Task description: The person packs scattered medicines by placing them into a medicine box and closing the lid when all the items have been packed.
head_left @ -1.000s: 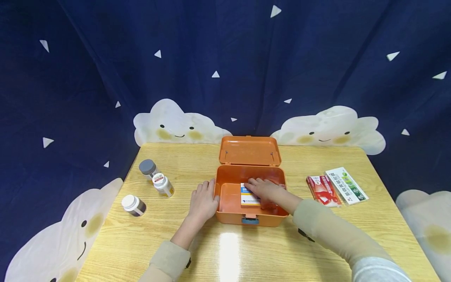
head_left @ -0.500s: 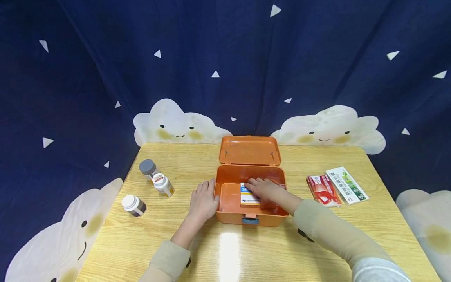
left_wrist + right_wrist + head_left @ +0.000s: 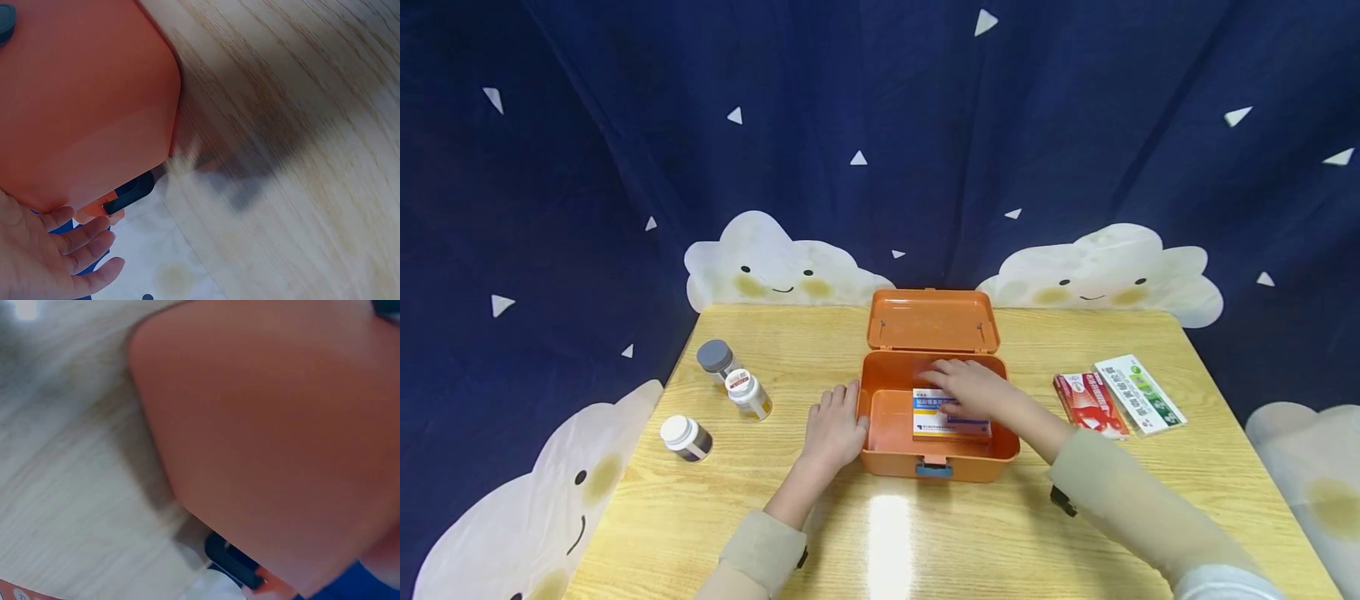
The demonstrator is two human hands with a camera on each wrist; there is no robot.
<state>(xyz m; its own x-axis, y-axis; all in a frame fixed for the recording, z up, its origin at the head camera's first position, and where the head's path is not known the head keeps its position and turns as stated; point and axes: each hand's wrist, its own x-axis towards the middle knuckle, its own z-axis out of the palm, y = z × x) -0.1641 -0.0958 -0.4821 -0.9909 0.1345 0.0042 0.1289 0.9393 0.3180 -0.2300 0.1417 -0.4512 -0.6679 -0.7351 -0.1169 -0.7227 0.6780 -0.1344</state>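
An orange plastic case with a blue-grey front latch stands at the middle of the table, its lid raised at the back. Inside it lies a white, blue and orange medicine box. My right hand is over the case, fingers loosely spread above the medicine box and partly covering it. At the case's left rim rests my left hand, thumb along the rim and fingers extended outside; in the left wrist view those fingers look relaxed beside the case wall. The right wrist view mostly shows the case's side.
To the left stand a grey-capped bottle, a white bottle with a red-marked cap and a white-capped dark-labelled bottle. A red medicine box and a white-green one lie on the right.
My right hand has lifted off the medicine box and shifted slightly back and right, uncovering more of it. The left hand stays at the case's rim.
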